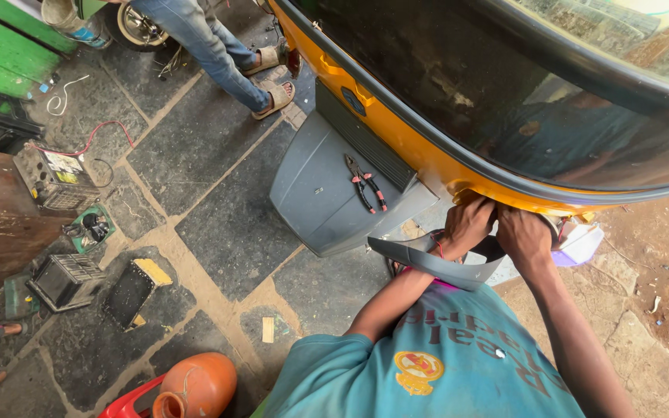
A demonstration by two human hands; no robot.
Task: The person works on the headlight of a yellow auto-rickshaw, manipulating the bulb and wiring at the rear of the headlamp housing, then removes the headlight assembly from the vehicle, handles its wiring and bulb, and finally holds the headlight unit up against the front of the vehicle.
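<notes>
Head view, looking down. The grey curved trim piece (435, 267), a bent strip of plastic or metal, hangs just below the yellow lower edge of the vehicle body (396, 131), at the point where both hands meet. The left hand (468, 224) rises from a bent arm that comes up across the teal shirt (427, 364); its fingers are curled closed at the yellow edge directly above the strip, and it touches the strip's upper edge, though whether it grips the strip or the bodywork cannot be told. The right hand (524, 236) sits just beside the left, its forearm running straight up from the lower right; its fingers are tucked under the yellow edge and hidden, so how far it is open cannot be told. Just right of the hands a white and violet lamp housing (578, 244) projects from the body. To the left, the grey front mudguard (327, 193) carries a pair of red-handled pliers (365, 182) lying flat on its top. Above, the dark windscreen (520, 93) reflects the person. On the stone-slab floor (218, 224) farther left lie a battery (56, 178) with a red wire, a dark open crate (67, 280) and an orange clay pot (199, 385). Another person's jeans-clad legs and sandals (269, 77) stand at upper left, well apart.
</notes>
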